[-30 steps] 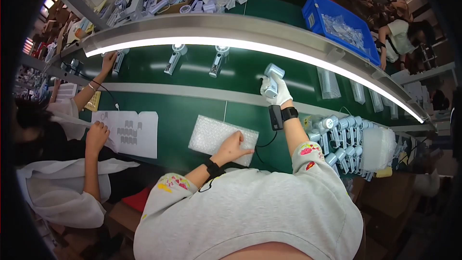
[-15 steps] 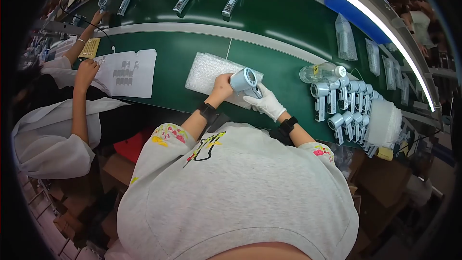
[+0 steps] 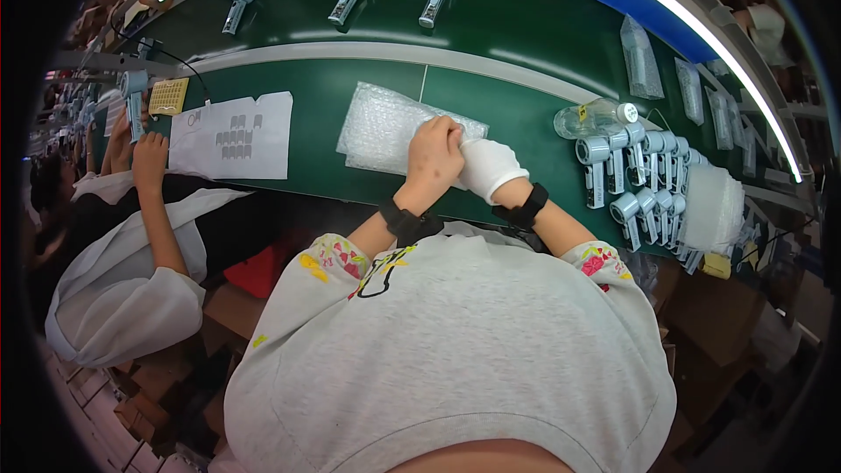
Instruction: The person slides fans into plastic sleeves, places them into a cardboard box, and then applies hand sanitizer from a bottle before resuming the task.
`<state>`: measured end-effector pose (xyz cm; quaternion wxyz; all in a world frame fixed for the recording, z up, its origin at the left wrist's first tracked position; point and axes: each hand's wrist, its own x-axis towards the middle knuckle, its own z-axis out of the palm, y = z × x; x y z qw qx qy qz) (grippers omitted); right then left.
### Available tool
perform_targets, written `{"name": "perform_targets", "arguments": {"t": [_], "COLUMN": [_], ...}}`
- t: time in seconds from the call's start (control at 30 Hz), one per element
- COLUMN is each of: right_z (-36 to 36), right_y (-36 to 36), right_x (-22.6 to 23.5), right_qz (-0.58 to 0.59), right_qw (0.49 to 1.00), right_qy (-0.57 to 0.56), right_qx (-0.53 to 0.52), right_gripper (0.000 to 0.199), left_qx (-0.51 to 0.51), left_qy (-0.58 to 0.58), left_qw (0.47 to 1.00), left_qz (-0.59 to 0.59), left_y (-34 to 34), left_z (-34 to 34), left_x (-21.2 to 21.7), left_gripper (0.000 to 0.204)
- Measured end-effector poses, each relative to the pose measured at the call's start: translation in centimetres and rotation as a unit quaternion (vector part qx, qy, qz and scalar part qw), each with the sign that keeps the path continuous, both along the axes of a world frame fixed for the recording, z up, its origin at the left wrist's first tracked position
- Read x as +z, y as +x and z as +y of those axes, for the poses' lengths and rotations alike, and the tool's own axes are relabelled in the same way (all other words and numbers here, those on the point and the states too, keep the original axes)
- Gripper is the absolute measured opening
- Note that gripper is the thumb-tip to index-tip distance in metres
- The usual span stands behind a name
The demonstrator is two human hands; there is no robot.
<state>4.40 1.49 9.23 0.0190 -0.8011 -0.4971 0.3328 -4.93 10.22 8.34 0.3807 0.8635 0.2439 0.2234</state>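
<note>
Your bare left hand (image 3: 433,158) with fingers curled, your white-gloved right hand (image 3: 491,168) right beside it, both at the right end of the bubble wrap (image 3: 379,127) lying on the green surface (image 3: 314,118) before you, their grasp hidden so impossible to tell, blue-grey handheld fans (image 3: 595,182) clustered to your right.

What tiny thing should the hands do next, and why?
Perhaps lift the right end of the bubble wrap: the bare left hand and the gloved right hand are close together there, while its left part lies flat on the green table.
</note>
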Motion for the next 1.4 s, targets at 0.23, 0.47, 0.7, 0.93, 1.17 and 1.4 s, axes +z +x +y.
{"name": "perform_targets", "arguments": {"t": [0.23, 0.47, 0.7, 0.93, 1.17, 1.4], "right_z": [-0.8, -3.9, -0.3, 5.2, 6.0, 2.9], "right_y": [3.4, 5.8, 12.8, 21.8, 15.4, 10.1], "right_x": [5.4, 3.1, -6.2, -11.8, -6.5, 0.7], "right_qz": [0.775, 0.829, 0.757, 0.329, -0.129, 0.424], "right_qw": [0.456, 0.347, 0.411, 0.672, 0.896, 0.620], "right_qy": [0.139, 0.116, 0.197, 0.451, 0.330, 0.541], "right_qx": [-0.414, -0.422, -0.468, -0.486, -0.267, -0.379], "right_gripper": [0.040, 0.039, 0.033, 0.048, 0.061, 0.069], "left_qx": [-0.004, -0.146, -0.189, -0.154, -0.189, -0.414], "left_qy": [-0.157, -0.065, -0.219, 0.127, 0.127, -0.766], "left_qw": [0.985, 0.977, 0.957, 0.971, 0.970, 0.483], "left_qz": [-0.069, -0.144, 0.026, 0.131, -0.082, -0.088], "left_y": [1.2, 7.4, 13.0, 24.1, 22.3, 10.1], "left_z": [1.7, 3.1, 10.9, 17.0, 14.6, 8.6], "left_x": [5.9, 9.9, 3.4, -12.2, -14.6, 2.7], "left_gripper": [0.003, 0.007, 0.029, 0.044, 0.048, 0.063]}}
